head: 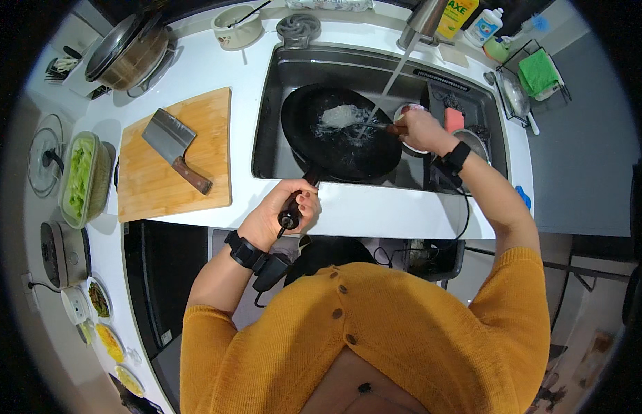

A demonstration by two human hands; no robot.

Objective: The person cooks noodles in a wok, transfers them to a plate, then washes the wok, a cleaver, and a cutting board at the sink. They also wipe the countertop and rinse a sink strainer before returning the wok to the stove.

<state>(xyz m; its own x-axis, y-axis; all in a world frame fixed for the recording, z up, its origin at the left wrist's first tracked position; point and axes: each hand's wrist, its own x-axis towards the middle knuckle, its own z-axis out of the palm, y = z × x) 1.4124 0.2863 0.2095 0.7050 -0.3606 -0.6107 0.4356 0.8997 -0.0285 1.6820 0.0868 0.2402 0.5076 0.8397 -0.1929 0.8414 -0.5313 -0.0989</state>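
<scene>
My left hand (296,207) is wrapped around the dark handle of a black wok (347,158) that rests tilted in the sink (279,72). In my right hand (423,129) is a brown-handled utensil (393,128), its thin dark shaft reaching into the wok. A whitish clump (340,116) lies at the shaft's far end; splashing water hides whether it is a scrubber head. A stream of water (391,80) runs from the metal faucet (422,23) into the wok. Partly behind my right hand is a white bowl (416,150).
Left of the sink, a cleaver (171,137) lies on a wooden cutting board (212,119). A plastic container of chopped greens (80,178) stands beyond it. Inside the sink's right side sits a pink sponge (454,120). Bottles (484,27) and a rack with a green cloth (538,72) line the back right.
</scene>
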